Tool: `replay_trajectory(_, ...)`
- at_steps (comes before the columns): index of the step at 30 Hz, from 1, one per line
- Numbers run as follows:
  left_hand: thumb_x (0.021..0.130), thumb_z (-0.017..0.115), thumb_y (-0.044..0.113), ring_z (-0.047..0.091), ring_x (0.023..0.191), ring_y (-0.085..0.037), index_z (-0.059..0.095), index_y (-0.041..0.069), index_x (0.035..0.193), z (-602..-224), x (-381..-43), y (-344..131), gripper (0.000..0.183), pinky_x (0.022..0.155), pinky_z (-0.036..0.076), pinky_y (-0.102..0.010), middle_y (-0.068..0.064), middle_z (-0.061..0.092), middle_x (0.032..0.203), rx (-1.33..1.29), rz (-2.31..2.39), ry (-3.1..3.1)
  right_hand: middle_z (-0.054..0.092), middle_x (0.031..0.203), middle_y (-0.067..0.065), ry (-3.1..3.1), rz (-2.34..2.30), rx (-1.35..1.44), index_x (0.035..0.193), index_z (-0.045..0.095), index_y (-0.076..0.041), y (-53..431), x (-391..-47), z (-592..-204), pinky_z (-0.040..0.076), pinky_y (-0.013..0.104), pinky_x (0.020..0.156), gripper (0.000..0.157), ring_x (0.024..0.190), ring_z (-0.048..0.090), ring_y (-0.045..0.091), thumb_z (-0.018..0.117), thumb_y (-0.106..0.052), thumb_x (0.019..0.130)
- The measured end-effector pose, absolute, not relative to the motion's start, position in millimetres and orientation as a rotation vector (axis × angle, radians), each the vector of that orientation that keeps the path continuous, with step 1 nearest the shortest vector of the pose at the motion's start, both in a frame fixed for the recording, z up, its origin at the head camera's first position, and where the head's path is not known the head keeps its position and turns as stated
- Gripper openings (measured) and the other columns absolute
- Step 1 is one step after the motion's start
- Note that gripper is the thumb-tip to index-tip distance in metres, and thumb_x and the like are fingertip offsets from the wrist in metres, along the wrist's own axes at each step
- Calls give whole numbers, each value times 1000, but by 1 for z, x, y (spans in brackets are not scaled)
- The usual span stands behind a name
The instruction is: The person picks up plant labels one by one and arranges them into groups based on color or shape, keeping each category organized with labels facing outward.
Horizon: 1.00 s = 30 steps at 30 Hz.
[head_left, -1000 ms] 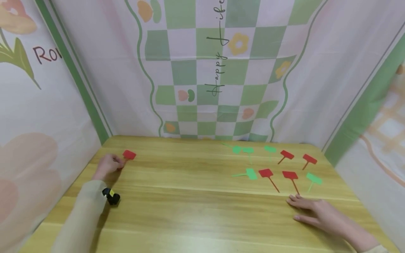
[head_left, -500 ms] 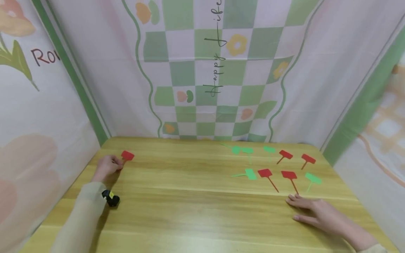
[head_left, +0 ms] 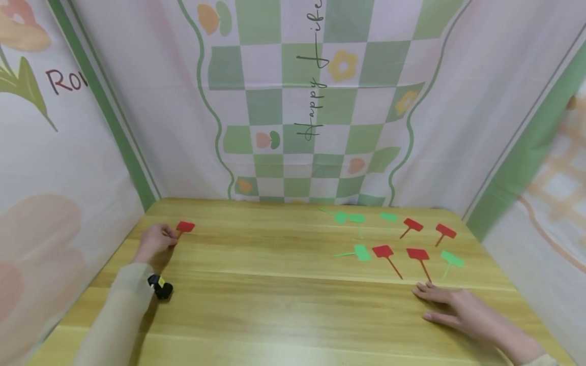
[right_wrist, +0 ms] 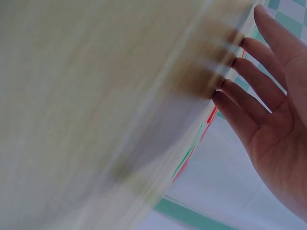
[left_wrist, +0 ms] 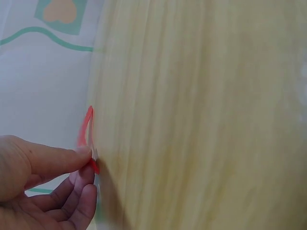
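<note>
At the table's left side, my left hand [head_left: 157, 241] pinches the stem of a red T-shaped plant label [head_left: 185, 226] between thumb and fingers. In the left wrist view, the red label [left_wrist: 88, 125] shows edge-on beyond the thumb, close over the tabletop. My right hand [head_left: 464, 307] rests on the table at the right, fingers spread and holding nothing. Its fingertips lie right at the stem end of another red label [head_left: 418, 254]. In the right wrist view, the right hand [right_wrist: 268, 91] touches the wood with its fingertips.
Several more labels lie spread at the right back of the wooden table [head_left: 274, 305], among them a red label [head_left: 383, 251] and a green label [head_left: 452, 258]. Patterned cloth [head_left: 302, 107] hangs behind the table and along both sides.
The red label's plate in my left hand has tipped slightly flatter. The right hand has stayed in place, and the loose labels lie as before.
</note>
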<state>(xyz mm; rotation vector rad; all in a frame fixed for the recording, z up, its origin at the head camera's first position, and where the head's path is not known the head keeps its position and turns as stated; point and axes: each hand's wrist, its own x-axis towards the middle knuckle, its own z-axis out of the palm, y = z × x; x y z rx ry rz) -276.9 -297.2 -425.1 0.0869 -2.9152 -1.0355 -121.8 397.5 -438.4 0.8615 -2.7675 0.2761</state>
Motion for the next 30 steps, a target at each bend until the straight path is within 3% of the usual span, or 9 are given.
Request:
replay_trajectory(7,83,66,3,57,83,-30,63,-3,84,-426,-277,-296,6,72,46,-40,-18,65,86,92,-1057,-2912,59,127,-2,-2779,302,865,123,65,-21,399,-122,-439,21,-5,92,48,114,56,11,74,-39,79)
replay_trajectory(15,84,66,4,57,78,-26,63,-4,83,-426,-276,-296,9,65,44,-31,-14,65,81,78,-1054,-2910,65,122,5,-2767,294,858,122,66,-21,397,-122,-439,22,-4,93,48,110,61,17,74,-39,78)
replay_trajectory(30,91,60,15,58,86,-31,63,-2,93,-426,-277,-302,18,71,47,-40,-18,64,91,63,-957,-2938,65,123,5,-2777,301,856,122,65,-21,398,-121,-439,21,-5,92,47,111,61,17,74,-39,79)
